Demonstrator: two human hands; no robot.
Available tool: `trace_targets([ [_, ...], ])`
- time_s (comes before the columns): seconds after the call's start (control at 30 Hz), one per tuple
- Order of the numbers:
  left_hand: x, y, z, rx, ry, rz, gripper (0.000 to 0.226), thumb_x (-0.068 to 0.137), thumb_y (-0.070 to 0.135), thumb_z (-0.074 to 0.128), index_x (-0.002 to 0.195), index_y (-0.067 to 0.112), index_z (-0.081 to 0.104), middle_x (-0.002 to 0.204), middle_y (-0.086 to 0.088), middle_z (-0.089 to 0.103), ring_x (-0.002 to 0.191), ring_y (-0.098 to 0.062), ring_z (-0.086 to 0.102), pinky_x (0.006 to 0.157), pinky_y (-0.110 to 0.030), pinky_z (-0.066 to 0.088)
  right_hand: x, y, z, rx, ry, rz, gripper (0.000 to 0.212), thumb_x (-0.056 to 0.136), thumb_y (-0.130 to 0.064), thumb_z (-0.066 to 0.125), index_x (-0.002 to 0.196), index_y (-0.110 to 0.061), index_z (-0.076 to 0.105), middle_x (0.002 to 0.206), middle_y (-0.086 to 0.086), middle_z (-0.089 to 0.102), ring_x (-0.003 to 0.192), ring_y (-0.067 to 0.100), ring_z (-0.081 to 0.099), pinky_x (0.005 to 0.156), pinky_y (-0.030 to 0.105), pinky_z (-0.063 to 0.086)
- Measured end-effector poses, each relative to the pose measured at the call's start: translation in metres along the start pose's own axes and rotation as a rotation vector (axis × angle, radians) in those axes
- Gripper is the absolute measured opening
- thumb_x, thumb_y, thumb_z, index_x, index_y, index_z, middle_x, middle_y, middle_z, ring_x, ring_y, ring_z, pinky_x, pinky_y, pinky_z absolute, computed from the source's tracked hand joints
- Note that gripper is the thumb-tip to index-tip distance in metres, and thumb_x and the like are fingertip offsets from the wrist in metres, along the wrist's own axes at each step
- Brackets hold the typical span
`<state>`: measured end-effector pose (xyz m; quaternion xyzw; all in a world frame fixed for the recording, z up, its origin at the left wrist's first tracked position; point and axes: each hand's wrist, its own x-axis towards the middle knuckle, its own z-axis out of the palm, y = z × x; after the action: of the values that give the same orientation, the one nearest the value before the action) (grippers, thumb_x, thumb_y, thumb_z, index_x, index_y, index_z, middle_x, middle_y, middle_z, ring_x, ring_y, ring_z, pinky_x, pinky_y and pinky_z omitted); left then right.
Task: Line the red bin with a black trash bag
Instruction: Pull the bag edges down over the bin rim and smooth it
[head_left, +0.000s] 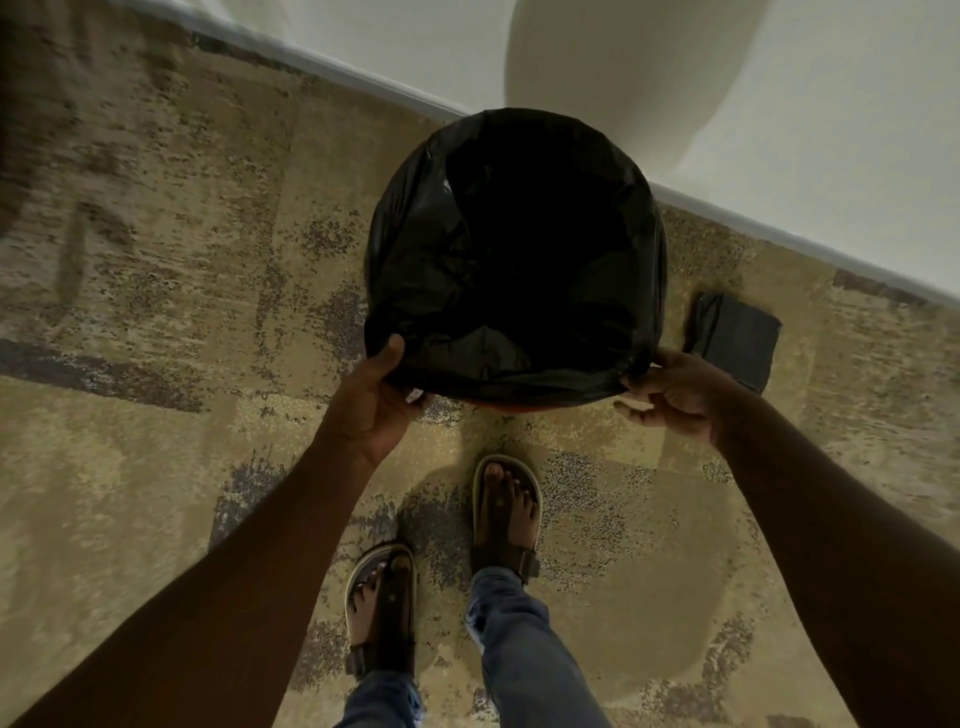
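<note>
A black trash bag (415, 270) covers the round bin on the carpet, its mouth spread wide and folded over the rim. Only a thin sliver of the red bin (511, 408) shows under the bag's near edge. My left hand (374, 397) grips the bag's folded edge at the near left of the rim, thumb on top. My right hand (670, 392) pinches the bag's edge at the near right. The bag's inside is dark and its bottom is hidden.
A folded stack of black bags (735, 345) lies on the carpet just right of the bin. A white wall (779, 130) runs diagonally behind the bin. My two sandalled feet (506, 512) stand close in front of it on the patterned carpet.
</note>
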<state>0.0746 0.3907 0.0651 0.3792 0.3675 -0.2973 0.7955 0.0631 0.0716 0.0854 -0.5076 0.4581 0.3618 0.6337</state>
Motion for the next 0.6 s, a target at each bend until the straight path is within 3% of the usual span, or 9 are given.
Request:
trace_targets([
  [0.03, -0.001, -0.002, -0.003, 0.07, -0.029, -0.041, 0.072, 0.046, 0.033, 0.091, 0.111, 0.022, 0.061, 0.102, 0.003, 0.073, 0.091, -0.016, 0.067, 0.088, -0.04, 0.045, -0.001, 0.003, 0.001, 0.059, -0.031, 0.02, 0.044, 0.09, 0.01, 0.047, 0.127, -0.012, 0.05, 0.123, 0.009, 0.059, 0.104, 0.022, 0.06, 0.082, 0.044, 0.051],
  [0.1, -0.003, -0.004, -0.007, 0.196, -0.05, -0.087, 0.05, 0.068, 0.008, 0.078, 0.112, 0.022, 0.058, 0.11, 0.001, 0.068, 0.102, -0.018, 0.063, 0.086, -0.035, 0.046, -0.003, 0.008, -0.001, 0.195, -0.087, 0.05, 0.032, 0.091, 0.003, 0.046, 0.118, -0.013, 0.056, 0.116, 0.006, 0.064, 0.103, 0.02, 0.062, 0.082, 0.051, 0.052],
  [0.2, -0.007, -0.008, -0.005, 0.332, -0.069, -0.121, 0.051, 0.081, -0.018, 0.051, 0.119, 0.015, 0.055, 0.12, -0.004, 0.062, 0.113, -0.023, 0.056, 0.081, -0.031, 0.052, -0.008, 0.018, -0.001, 0.306, -0.121, 0.059, 0.028, 0.082, -0.001, 0.054, 0.11, -0.007, 0.058, 0.102, 0.006, 0.07, 0.089, 0.018, 0.068, 0.077, 0.046, 0.059],
  [0.3, -0.004, -0.008, -0.002, 0.426, -0.047, -0.109, 0.054, 0.078, -0.026, 0.05, 0.115, 0.013, 0.058, 0.113, -0.004, 0.064, 0.108, -0.021, 0.059, 0.073, -0.023, 0.057, -0.007, 0.025, 0.005, 0.339, -0.066, 0.055, 0.022, 0.09, 0.003, 0.048, 0.111, -0.001, 0.055, 0.108, 0.013, 0.067, 0.097, 0.023, 0.066, 0.072, 0.037, 0.061],
  [0.43, 0.007, -0.008, 0.002, 0.736, 0.145, -0.043, 0.046, 0.071, -0.019, 0.065, 0.114, -0.004, 0.058, 0.105, -0.013, 0.066, 0.1, -0.028, 0.061, 0.084, -0.036, 0.054, -0.001, 0.028, 0.013, 0.287, 0.028, -0.014, 0.025, 0.093, 0.008, 0.043, 0.116, 0.003, 0.052, 0.111, 0.018, 0.062, 0.1, 0.027, 0.064, 0.074, 0.033, 0.061],
  [0.5, 0.013, -0.007, 0.005, 0.76, 0.269, -0.008, 0.037, 0.071, -0.019, 0.065, 0.105, -0.008, 0.058, 0.087, -0.014, 0.064, 0.076, -0.024, 0.06, 0.062, -0.027, 0.056, 0.003, 0.026, 0.017, 0.212, 0.092, -0.083, 0.028, 0.093, 0.01, 0.043, 0.118, 0.003, 0.053, 0.107, 0.016, 0.063, 0.097, 0.024, 0.064, 0.075, 0.029, 0.06],
  [0.53, 0.016, -0.005, 0.008, 0.725, 0.309, 0.005, 0.031, 0.072, -0.02, 0.061, 0.099, -0.004, 0.058, 0.075, -0.013, 0.06, 0.064, -0.022, 0.055, 0.048, -0.02, 0.05, 0.005, 0.024, 0.02, 0.167, 0.129, -0.112, 0.03, 0.092, 0.01, 0.044, 0.12, 0.004, 0.053, 0.104, 0.014, 0.063, 0.095, 0.022, 0.064, 0.076, 0.028, 0.06],
  [0.6, 0.024, -0.003, 0.014, 0.663, 0.374, 0.008, 0.022, 0.078, -0.016, 0.055, 0.089, 0.002, 0.056, 0.065, -0.012, 0.053, 0.054, -0.02, 0.047, 0.034, -0.013, 0.038, 0.014, 0.02, 0.025, 0.064, 0.21, -0.141, 0.033, 0.091, 0.012, 0.045, 0.122, 0.003, 0.054, 0.1, 0.01, 0.063, 0.091, 0.02, 0.064, 0.075, 0.028, 0.059],
])
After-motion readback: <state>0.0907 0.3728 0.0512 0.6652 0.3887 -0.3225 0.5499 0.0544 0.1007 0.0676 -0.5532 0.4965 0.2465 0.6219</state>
